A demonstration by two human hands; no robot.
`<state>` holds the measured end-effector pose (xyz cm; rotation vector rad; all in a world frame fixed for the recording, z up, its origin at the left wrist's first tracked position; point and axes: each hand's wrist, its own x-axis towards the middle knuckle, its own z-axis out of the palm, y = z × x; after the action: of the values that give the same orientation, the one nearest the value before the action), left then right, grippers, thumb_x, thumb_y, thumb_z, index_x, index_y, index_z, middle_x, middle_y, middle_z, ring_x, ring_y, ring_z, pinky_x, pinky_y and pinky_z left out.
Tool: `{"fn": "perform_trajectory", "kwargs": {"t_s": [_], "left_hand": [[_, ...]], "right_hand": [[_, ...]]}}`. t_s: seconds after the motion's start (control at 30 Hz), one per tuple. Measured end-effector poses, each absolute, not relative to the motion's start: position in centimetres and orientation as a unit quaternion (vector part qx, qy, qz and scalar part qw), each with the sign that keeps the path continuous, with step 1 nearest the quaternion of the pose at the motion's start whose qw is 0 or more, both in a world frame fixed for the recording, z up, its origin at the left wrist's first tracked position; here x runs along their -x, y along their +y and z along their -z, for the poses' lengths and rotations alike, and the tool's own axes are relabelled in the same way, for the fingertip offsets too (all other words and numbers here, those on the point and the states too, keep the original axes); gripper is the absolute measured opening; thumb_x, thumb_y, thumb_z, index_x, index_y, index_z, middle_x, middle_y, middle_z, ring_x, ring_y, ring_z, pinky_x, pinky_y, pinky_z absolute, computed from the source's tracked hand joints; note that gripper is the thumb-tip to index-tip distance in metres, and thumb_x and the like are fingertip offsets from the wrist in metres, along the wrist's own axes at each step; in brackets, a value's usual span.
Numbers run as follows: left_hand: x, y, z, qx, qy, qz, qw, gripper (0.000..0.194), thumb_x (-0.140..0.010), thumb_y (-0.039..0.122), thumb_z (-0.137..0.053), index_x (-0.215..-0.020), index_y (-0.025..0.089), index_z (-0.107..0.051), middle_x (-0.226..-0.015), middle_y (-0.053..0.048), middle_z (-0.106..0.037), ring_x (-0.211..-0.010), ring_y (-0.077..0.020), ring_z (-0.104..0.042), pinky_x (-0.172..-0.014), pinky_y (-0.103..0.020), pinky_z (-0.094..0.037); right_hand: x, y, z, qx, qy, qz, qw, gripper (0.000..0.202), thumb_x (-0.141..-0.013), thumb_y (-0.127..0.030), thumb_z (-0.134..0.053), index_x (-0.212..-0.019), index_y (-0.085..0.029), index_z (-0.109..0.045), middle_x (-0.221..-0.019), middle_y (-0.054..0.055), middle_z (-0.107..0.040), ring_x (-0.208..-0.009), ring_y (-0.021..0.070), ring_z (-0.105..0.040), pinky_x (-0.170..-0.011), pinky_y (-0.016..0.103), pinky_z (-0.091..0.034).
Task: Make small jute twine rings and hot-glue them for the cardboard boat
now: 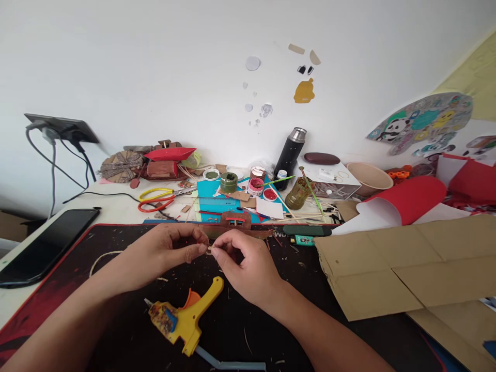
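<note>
My left hand (166,251) and my right hand (245,261) meet over the dark desk mat (132,320). Both have thumb and fingers pinched together around a tiny pale piece (210,249), which looks like a bit of string and is mostly covered by the fingertips. Just below them lies a yellow glue gun (182,320), its nozzle toward the left, with a grey-blue stick at its lower end. A pale cord (101,257) curves on the mat beside my left forearm. Behind the hands sits a small brown cardboard object (235,220).
A black phone (50,245) lies at the left. Orange and yellow scissors (157,199), paint jars (228,183) and a black thermos (289,152) stand or lie behind. Cardboard sheets (406,268) cover the right side. Scraps dot the mat.
</note>
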<state>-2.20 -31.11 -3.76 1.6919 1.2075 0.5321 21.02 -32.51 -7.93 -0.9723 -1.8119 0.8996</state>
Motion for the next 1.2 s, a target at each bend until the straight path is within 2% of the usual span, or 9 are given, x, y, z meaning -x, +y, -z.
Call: {"fn": "perform_trajectory", "kwargs": {"t_s": [0.1,0.23,0.33,0.57,1.0,1.2], "left_hand": [[2.1,-31.1,3.5,-0.687,0.496,-0.228,0.479,0.046,-0.098,0.067,-0.069,-0.096,0.025,-0.084,-0.086,-0.004,-0.077,-0.075,-0.0220,-0.067,-0.069,-0.031,-0.056],[2.2,-31.2,3.8,-0.695,0.483,-0.234,0.478,0.041,-0.097,0.065,-0.075,-0.106,0.027,-0.085,-0.105,-0.005,-0.085,-0.097,-0.0275,-0.075,-0.088,-0.036,-0.061],[2.2,-31.2,4.2,-0.698,0.474,-0.225,0.487,0.041,-0.098,0.065,-0.074,-0.107,0.026,-0.085,-0.109,-0.005,-0.085,-0.102,-0.0290,-0.076,-0.092,-0.038,-0.061],[2.4,-31.2,4.6,-0.698,0.475,-0.223,0.486,0.043,-0.099,0.067,-0.072,-0.105,0.026,-0.083,-0.109,-0.005,-0.085,-0.101,-0.0284,-0.076,-0.090,-0.037,-0.062],[2.1,-31.3,4.4,-0.711,0.480,-0.220,0.465,0.032,-0.100,0.055,-0.069,-0.101,0.026,-0.082,-0.099,-0.003,-0.083,-0.095,-0.0263,-0.075,-0.084,-0.035,-0.060],[2.0,-31.4,4.6,-0.713,0.485,-0.228,0.452,0.032,-0.099,0.055,-0.070,-0.098,0.025,-0.081,-0.095,-0.003,-0.081,-0.089,-0.0244,-0.073,-0.077,-0.032,-0.058]], "right_hand": [[-21.1,-32.5,7.8,0.394,-0.722,-0.365,0.435,0.007,-0.100,-0.027,-0.069,-0.096,-0.024,-0.074,-0.078,-0.001,-0.073,-0.067,0.0155,-0.066,-0.065,0.026,-0.050],[-21.1,-32.5,7.8,0.393,-0.721,-0.363,0.439,0.006,-0.099,-0.025,-0.069,-0.097,-0.023,-0.074,-0.076,-0.001,-0.072,-0.066,0.0150,-0.065,-0.063,0.026,-0.048],[-21.1,-32.5,8.0,0.393,-0.723,-0.360,0.440,0.006,-0.100,-0.026,-0.069,-0.098,-0.023,-0.074,-0.076,-0.001,-0.071,-0.065,0.0149,-0.064,-0.063,0.026,-0.047],[-21.0,-32.5,8.1,0.388,-0.726,-0.358,0.440,0.005,-0.099,-0.025,-0.070,-0.099,-0.023,-0.074,-0.078,0.000,-0.073,-0.067,0.0151,-0.065,-0.065,0.026,-0.048],[-20.9,-32.5,8.4,0.388,-0.736,-0.347,0.432,0.007,-0.100,-0.026,-0.069,-0.099,-0.023,-0.075,-0.078,0.000,-0.073,-0.066,0.0153,-0.065,-0.065,0.027,-0.048],[-20.9,-32.4,8.5,0.388,-0.737,-0.350,0.429,0.008,-0.100,-0.024,-0.069,-0.101,-0.023,-0.076,-0.077,-0.001,-0.073,-0.065,0.0149,-0.064,-0.065,0.027,-0.049]]}}
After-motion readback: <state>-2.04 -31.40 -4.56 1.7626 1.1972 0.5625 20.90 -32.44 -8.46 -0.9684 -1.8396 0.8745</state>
